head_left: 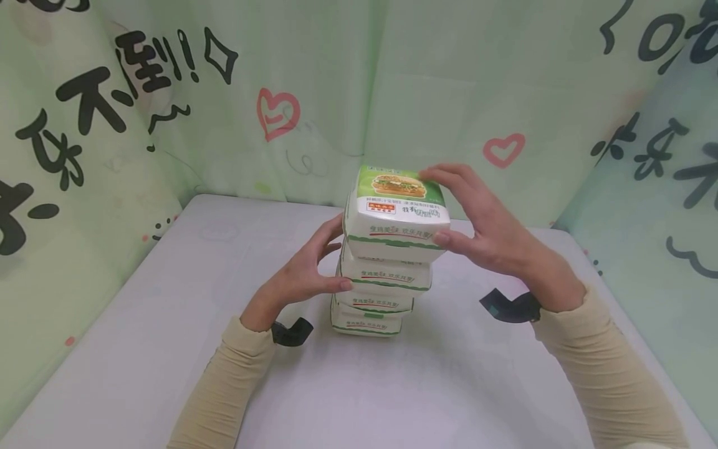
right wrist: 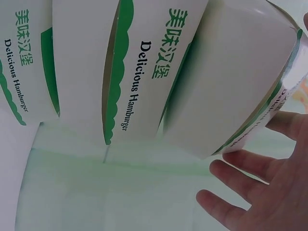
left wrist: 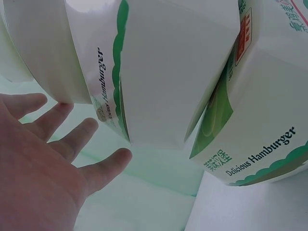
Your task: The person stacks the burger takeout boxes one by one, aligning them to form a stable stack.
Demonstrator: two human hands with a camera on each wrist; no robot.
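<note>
Several white paper hamburger boxes with green scalloped trim stand in one stack. The top hamburger box [head_left: 401, 215] shows a burger picture on its green lid and juts farther right than the lowest box [head_left: 367, 324]. My right hand [head_left: 493, 231] holds the top box at its right side, thumb at the front corner and fingers at the far edge. On the left of the stack is my left hand [head_left: 303, 268], its thumb against the front of an upper box. In the left wrist view its fingers [left wrist: 79, 137] are spread beside the boxes, one fingertip meeting a box's edge.
A white table [head_left: 269, 386] lies under the stack. Pale green curtains [head_left: 320, 56] with black writing and red hearts hang behind and along both sides. Dark straps [head_left: 291, 332] sit at both wrists, by the beige sleeves [head_left: 224, 380].
</note>
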